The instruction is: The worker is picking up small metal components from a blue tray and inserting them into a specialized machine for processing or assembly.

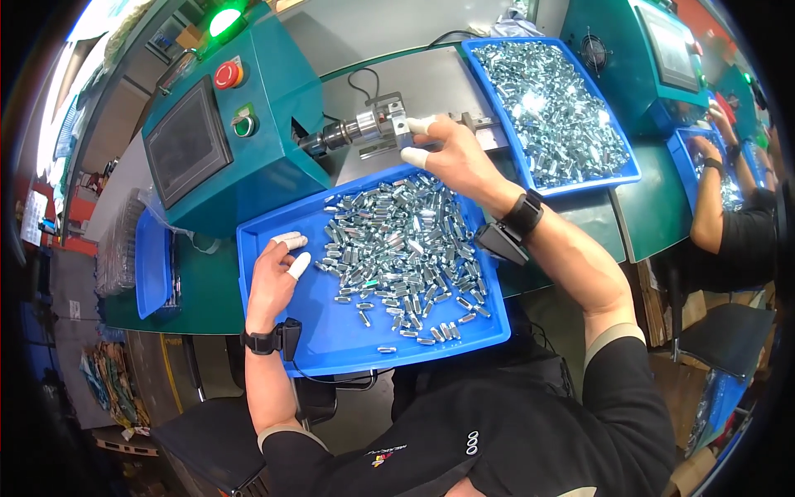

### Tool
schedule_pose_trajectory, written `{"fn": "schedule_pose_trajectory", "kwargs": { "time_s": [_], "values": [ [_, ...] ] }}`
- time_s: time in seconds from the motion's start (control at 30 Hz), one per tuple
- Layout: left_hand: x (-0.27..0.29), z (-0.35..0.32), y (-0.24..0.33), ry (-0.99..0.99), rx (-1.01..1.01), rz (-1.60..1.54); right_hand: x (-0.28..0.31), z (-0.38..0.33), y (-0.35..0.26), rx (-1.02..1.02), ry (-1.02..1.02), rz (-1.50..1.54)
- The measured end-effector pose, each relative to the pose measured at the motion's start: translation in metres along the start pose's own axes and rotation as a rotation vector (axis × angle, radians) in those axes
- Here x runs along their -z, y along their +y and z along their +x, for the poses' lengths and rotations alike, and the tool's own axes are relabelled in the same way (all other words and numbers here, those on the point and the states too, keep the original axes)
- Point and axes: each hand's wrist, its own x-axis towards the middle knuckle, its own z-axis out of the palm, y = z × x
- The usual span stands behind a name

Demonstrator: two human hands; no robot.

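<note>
My right hand (458, 157) reaches to the machine, its index finger and thumb in white finger cots. The two fingertips sit around the right and lower sides of a small metal block (401, 132) beside the chuck (352, 132). Whether a small part sits between them is hidden. Over the left side of a near blue tray (286, 352), my left hand (277, 269) hovers with thumb and fingers apart, also wearing white cots. No part shows in it. A heap of shiny hexagonal metal standoffs (397, 240) fills the tray's middle and right.
The green machine (248, 124) carries a dark screen, a red stop button (228, 75) and a lit green lamp (224, 22). A second blue tray (625, 176) full of metal parts stands at the back right. Farther right, another person's arms (710, 190) work at a similar machine.
</note>
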Motion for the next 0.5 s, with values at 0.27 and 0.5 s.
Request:
{"fn": "schedule_pose_trajectory", "kwargs": {
  "time_s": [0.27,0.5],
  "values": [
    [0.0010,0.0001,0.0064,-0.002,0.009,-0.003,-0.0062,0.0053,-0.0031,0.003,-0.107,-0.013],
    [0.0007,-0.0002,0.0064,-0.001,-0.007,0.010,-0.0066,0.0078,-0.0006,0.012,-0.126,-0.015]
  ]
}}
